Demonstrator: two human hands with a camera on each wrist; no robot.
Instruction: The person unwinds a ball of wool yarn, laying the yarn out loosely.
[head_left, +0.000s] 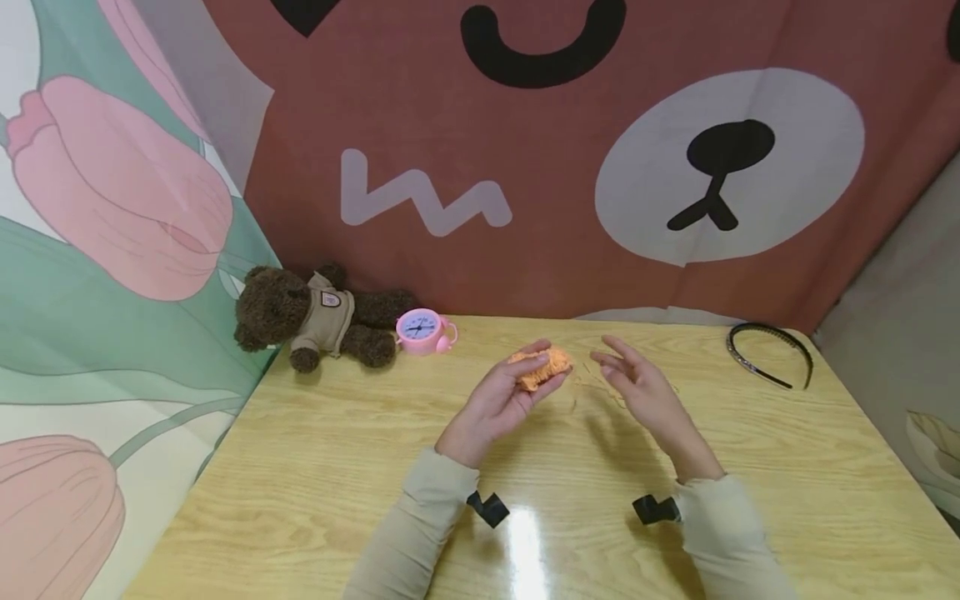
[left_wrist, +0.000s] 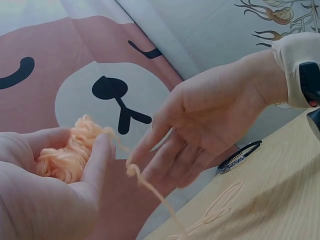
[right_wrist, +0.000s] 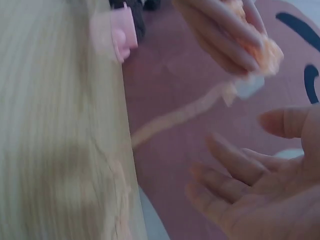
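Observation:
A small bundle of orange yarn (head_left: 553,364) rests in my left hand (head_left: 498,400), with the thumb and fingers curled around it. My right hand (head_left: 645,396) is held up to the right of the bundle, apart from it. Its fingers are loosely spread in the right wrist view, with the palm (right_wrist: 280,200) visible. From the bundle a strand of yarn (left_wrist: 159,196) runs past the right hand's fingertips, makes a small twist there and drops toward the table. More loose yarn (left_wrist: 222,206) lies in loops on the tabletop below the right hand.
On the left of the wooden table (head_left: 337,467) lies a brown teddy bear (head_left: 326,321) in a beige top. Beside it stands a pink alarm clock (head_left: 421,331). A dark headband (head_left: 768,357) lies at the back right. A printed bear curtain (head_left: 555,250) hangs behind the table.

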